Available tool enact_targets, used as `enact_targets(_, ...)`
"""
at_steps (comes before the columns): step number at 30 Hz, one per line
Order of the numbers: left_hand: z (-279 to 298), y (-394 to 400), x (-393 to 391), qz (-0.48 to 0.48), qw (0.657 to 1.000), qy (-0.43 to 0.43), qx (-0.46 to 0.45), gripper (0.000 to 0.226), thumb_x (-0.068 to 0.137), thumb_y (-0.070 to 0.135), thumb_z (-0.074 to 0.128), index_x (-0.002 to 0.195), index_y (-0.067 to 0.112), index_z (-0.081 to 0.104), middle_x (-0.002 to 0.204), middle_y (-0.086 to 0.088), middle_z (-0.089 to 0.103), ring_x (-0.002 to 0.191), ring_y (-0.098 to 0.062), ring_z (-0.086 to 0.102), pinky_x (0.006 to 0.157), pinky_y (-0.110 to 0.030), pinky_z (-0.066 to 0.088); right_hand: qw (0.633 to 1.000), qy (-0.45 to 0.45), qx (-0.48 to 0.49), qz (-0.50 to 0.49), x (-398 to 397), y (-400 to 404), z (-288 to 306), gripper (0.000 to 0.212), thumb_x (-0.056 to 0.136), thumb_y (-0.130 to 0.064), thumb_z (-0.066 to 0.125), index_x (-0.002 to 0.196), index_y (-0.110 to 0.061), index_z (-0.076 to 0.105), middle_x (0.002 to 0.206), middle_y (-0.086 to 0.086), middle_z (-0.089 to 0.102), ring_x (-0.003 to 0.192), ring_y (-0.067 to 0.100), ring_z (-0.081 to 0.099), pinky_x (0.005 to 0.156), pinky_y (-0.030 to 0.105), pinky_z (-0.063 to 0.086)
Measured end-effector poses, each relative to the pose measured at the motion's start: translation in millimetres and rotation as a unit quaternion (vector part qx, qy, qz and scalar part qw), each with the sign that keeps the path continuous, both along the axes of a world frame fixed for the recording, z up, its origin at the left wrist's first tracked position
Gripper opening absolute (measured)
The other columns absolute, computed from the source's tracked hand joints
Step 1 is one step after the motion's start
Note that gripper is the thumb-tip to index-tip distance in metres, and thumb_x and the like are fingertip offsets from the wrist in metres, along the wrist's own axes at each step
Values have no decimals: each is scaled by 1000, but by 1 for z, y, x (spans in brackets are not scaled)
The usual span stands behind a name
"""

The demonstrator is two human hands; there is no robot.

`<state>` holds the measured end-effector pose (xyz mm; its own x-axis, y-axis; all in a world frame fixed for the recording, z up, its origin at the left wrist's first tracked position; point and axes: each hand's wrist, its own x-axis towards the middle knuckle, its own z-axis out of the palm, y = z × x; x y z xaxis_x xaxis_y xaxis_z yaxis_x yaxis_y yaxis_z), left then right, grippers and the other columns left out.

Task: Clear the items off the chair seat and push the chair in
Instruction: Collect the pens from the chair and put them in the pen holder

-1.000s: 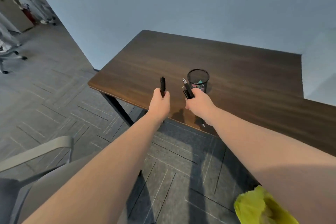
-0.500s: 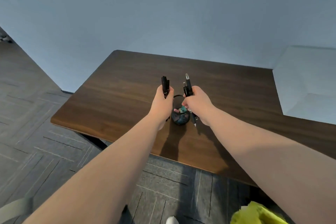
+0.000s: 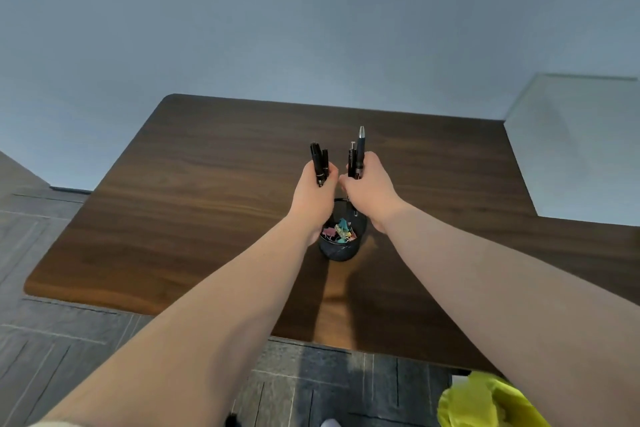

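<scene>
My left hand (image 3: 311, 194) grips two black pens (image 3: 318, 163) that point upward. My right hand (image 3: 369, 191) grips a few black pens (image 3: 357, 156), the tallest with a silver tip. Both hands hover side by side just above a black mesh pen cup (image 3: 341, 244) standing on the dark wooden desk (image 3: 207, 201). Coloured binder clips (image 3: 340, 231) lie inside the cup. Part of the cup's rim is hidden behind my hands. The chair is out of view.
A pale blue wall runs behind the desk. A white block (image 3: 571, 146) stands at the desk's right end. A yellow-green bag (image 3: 485, 402) sits at the bottom right. Grey carpet tiles (image 3: 52, 340) cover the floor on the left and in front.
I have stepped closer to the desk, so the chair dropped out of view. Both hands carried the pens forward over the desk and now sit above the pen cup.
</scene>
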<state>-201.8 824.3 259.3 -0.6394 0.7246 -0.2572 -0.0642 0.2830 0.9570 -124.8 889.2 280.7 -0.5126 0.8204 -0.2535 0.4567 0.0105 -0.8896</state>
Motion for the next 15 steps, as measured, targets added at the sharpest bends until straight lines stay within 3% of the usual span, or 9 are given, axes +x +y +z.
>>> enact_targets(4, -14, 3, -3, -5, 1000, -5, -12, 7, 97, 24, 47, 102, 24, 51, 108, -1, 63, 104, -16, 59, 96, -36, 46, 1000, -22, 4, -2, -5, 0, -13, 25, 94, -9, 52, 117, -11, 44, 93, 1, 51, 89, 18, 51, 77, 31, 41)
enact_targets(7, -20, 4, -3, -4, 999, 19, -26, 5, 98, 19, 44, 98, 21, 49, 86, 7, 54, 81, -11, 51, 72, -23, 42, 1000, -25, 18, 3, -4, -2, -23, 16, 92, -10, 53, 106, -9, 45, 83, 0, 48, 81, 18, 48, 70, 29, 42)
enact_targets(9, -20, 6, -2, -5, 999, 36, -41, 5, 98, 19, 43, 99, 20, 48, 84, 7, 52, 74, -7, 48, 62, -20, 41, 999, -21, 30, 6, -2, -3, -28, 12, 92, -11, 54, 98, -11, 44, 75, -4, 44, 71, 14, 45, 62, 26, 39)
enact_targets(12, -18, 5, 0, -12, 997, 46, -59, 6, 99, 21, 42, 102, 19, 47, 84, 5, 52, 67, -7, 47, 46, -14, 48, 999, -11, 46, 9, 0, -3, -34, 11, 92, -13, 54, 96, -14, 44, 72, -6, 45, 65, 7, 43, 64, 26, 39)
enact_targets(15, -14, 4, 2, -16, 996, 52, -66, 8, 99, 19, 43, 105, 19, 48, 89, 4, 54, 71, -7, 51, 52, -20, 45, 998, -17, 52, 9, 1, -3, -37, 10, 92, -15, 54, 98, -13, 46, 73, -7, 47, 66, 6, 45, 72, 31, 44)
